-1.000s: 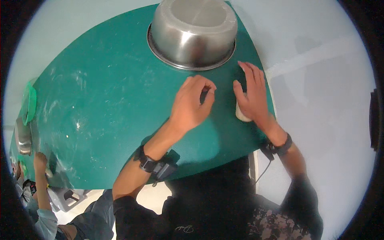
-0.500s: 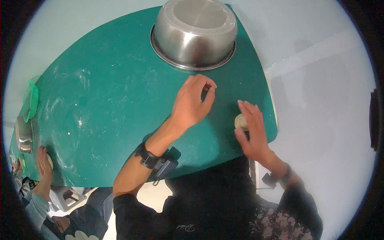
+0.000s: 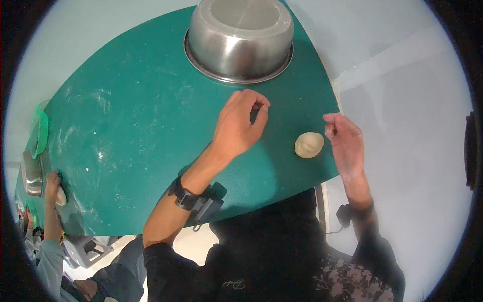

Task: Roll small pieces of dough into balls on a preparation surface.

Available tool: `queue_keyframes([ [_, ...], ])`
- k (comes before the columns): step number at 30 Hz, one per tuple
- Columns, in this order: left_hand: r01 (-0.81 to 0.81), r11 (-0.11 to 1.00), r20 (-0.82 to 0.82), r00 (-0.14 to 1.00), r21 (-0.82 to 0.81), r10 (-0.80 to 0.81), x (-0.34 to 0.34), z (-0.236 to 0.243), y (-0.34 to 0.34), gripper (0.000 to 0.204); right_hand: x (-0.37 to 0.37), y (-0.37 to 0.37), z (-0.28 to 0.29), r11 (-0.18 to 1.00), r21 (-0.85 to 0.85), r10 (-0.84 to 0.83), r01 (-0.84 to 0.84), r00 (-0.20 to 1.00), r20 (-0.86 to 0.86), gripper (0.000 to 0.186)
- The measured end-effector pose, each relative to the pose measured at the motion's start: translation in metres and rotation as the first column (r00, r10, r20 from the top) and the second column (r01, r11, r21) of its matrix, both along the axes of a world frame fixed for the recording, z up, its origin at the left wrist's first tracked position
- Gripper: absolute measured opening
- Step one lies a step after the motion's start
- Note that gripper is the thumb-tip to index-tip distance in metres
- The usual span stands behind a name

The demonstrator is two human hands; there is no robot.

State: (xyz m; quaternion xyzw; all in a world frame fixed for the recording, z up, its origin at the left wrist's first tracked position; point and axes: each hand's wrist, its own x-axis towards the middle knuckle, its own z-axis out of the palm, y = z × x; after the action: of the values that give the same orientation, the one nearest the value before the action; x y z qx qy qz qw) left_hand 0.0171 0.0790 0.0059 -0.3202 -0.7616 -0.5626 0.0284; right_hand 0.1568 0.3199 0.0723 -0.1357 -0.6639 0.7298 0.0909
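Small pale script (image 3: 234,285) is crossing the front of a worker's black shirt (image 3: 261,251). A lump of dough (image 3: 309,146) is sitting near the counter's (image 3: 166,116) right edge, nearly round, its slightly longer axis running side to side, creased top facing up. The right hand (image 3: 347,146) is hanging just beside it at that edge, fingers (image 3: 329,118) bunching; the left is showing just before an upturned metal bowl (image 3: 241,53), fingers forming a loose ring. Whether either hand is pinching anything cannot be told.
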Motion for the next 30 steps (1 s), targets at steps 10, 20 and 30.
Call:
queue_keyframes([
  [10,0.008,0.998,0.027,1.000,-0.057,-0.007,-0.001,0.002,-0.002,0.011,0.000,0.000,-0.003,0.979,0.196,-0.080,0.061,0.993,0.091,0.044],
  [20,0.011,0.999,0.004,1.000,-0.032,-0.011,-0.001,0.001,-0.001,0.011,-0.002,-0.007,-0.003,0.979,0.202,0.028,-0.030,1.000,0.012,0.040],
  [30,0.009,0.999,0.007,1.000,-0.052,-0.009,0.000,0.004,0.000,0.011,0.001,0.004,-0.013,0.949,0.287,-0.163,0.128,0.981,0.103,0.042],
])
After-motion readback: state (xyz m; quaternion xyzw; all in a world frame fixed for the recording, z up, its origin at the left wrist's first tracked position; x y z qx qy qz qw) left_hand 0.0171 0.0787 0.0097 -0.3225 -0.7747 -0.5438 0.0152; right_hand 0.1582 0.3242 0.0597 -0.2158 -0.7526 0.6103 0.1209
